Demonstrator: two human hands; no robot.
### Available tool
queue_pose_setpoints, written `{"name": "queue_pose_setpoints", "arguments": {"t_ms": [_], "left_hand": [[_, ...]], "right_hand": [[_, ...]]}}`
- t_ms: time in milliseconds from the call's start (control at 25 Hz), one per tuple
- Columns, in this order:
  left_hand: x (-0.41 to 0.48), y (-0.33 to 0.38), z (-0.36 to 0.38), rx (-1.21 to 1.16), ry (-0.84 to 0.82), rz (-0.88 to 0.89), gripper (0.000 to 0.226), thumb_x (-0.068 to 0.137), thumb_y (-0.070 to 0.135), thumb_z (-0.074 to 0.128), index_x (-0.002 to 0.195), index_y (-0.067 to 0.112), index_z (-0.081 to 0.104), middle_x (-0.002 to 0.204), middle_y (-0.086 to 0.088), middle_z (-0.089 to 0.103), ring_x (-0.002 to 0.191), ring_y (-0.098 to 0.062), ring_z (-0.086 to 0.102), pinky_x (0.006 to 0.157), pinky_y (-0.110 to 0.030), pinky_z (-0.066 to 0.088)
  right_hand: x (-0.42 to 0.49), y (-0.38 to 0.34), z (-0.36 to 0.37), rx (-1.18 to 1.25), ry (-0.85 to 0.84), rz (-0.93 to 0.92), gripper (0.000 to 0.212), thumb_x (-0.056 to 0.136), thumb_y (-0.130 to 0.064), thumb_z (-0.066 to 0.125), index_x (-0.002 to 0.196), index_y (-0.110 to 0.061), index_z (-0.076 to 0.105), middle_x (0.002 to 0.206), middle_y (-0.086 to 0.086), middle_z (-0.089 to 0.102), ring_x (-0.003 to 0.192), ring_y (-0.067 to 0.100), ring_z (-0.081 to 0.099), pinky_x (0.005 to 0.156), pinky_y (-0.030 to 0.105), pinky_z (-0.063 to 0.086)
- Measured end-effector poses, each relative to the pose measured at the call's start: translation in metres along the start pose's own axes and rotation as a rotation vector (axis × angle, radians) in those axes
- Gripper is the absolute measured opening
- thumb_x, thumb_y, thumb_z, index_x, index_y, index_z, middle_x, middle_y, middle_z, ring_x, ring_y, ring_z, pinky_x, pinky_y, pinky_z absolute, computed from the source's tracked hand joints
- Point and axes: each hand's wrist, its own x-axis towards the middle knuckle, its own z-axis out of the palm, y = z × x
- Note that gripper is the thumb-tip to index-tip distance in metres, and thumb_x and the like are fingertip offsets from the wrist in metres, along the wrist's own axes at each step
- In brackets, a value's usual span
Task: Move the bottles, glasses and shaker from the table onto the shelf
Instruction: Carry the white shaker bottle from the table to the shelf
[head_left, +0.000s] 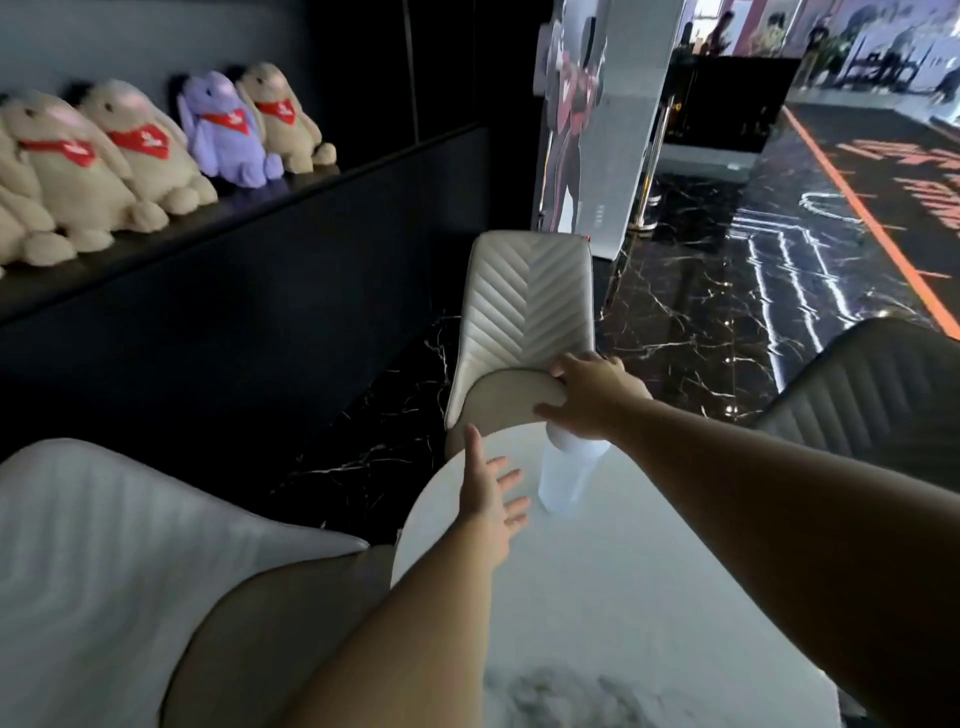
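Note:
A pale translucent glass (563, 475) stands upright near the far edge of the round white table (597, 582). My right hand (587, 397) covers its top from above, fingers wrapped over the rim. To the left of the glass, a little apart from it, my left hand (491, 491) hovers over the table edge with its fingers spread and nothing in it. The dark shelf (291, 192) runs along the wall at the left. No other bottles, glasses or shaker show on the table.
Several plush rabbits (130, 150) with red scarves fill the left stretch of the shelf. A beige chair (524, 322) stands right behind the glass, another (114, 566) at near left, a third (883, 400) at right. Dark marble floor lies beyond.

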Motion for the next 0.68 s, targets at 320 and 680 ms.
{"name": "queue_pose_setpoints", "arguments": {"t_ms": [320,680], "left_hand": [[0.069,-0.079,0.024,-0.061,-0.009,-0.152,0.103,0.085,0.089,0.027,0.159,0.017,0.039,0.164,-0.013,0.039,0.147,-0.045,0.038,0.121,-0.054,0.029],[0.071,-0.083,0.009,-0.323,-0.025,-0.205,0.106,0.085,0.087,0.037,0.164,0.018,0.023,0.169,-0.014,0.028,0.153,-0.041,0.032,0.125,-0.050,0.024]], "right_hand": [[0.032,0.035,0.078,-0.007,-0.061,0.054,0.080,0.075,-0.052,0.078,0.142,-0.035,0.038,0.138,0.013,0.038,0.118,0.044,0.044,0.089,0.049,0.053],[0.014,0.010,0.067,0.133,-0.038,0.025,0.091,0.063,-0.053,0.083,0.142,-0.035,0.040,0.128,0.008,0.058,0.095,0.026,0.059,0.079,0.040,0.059]]}}
